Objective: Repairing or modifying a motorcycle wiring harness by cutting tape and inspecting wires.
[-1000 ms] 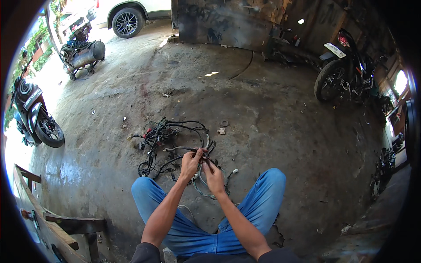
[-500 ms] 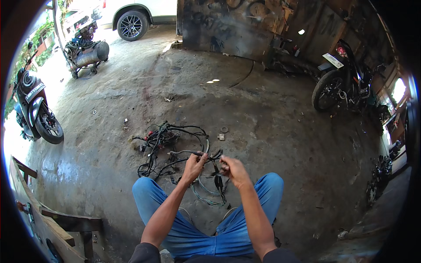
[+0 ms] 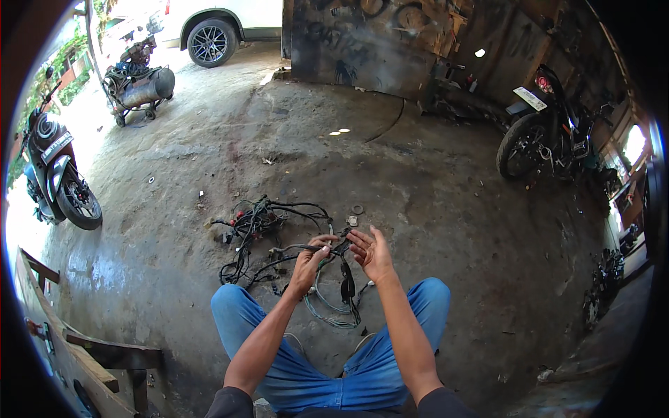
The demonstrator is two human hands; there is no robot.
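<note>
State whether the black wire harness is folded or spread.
Spread: the harness trails loops over the grey concrete floor, one section in the bare left hand.

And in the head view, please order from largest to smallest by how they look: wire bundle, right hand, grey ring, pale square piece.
1. Wire bundle
2. Right hand
3. Grey ring and pale square piece: too alike to rank.

Near, we are counting two bare hands [image 3: 310,263] [image 3: 374,258] and one tangled bundle of dark wires [image 3: 258,220]; far left, one white car [image 3: 261,15]; left and right, two dark motorcycles [image 3: 60,175] [image 3: 562,125].
</note>
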